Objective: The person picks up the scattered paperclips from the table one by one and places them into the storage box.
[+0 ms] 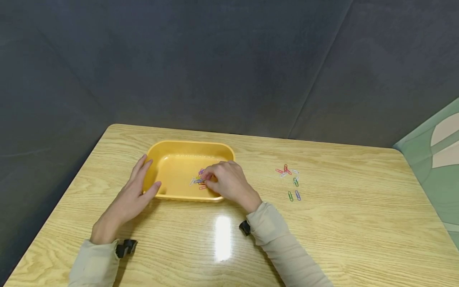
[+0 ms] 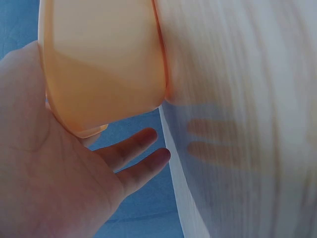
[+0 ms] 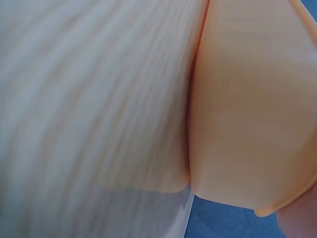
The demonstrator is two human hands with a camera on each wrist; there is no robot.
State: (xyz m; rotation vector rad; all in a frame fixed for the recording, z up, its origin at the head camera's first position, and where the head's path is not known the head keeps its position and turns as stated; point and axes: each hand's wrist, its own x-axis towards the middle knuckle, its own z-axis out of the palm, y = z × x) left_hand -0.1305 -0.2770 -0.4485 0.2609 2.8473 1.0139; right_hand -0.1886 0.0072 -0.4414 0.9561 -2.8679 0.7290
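A yellow plastic tray [image 1: 190,197] stands on the table. Inside it, toward the right, lies a small pile of coloured paper clips [image 1: 198,181]. My right hand [image 1: 227,179] reaches over the tray's right front corner, thumb and forefinger curled down close together at the pile. Whether a clip is between those fingertips cannot be made out. At the tray's left end is my left hand [image 1: 132,195], its fingers fairly straight along the outside and its thumb over the front rim. The left wrist view shows that hand [image 2: 64,163] against the tray's side [image 2: 106,64], two fingers extended below it.
More loose paper clips lie on the table right of the tray: red ones [image 1: 285,169], a white one [image 1: 295,171], a green one [image 1: 290,196] and a blue one [image 1: 298,195]. Behind the wooden tabletop [image 1: 344,223] rises a dark padded surface [image 1: 201,71].
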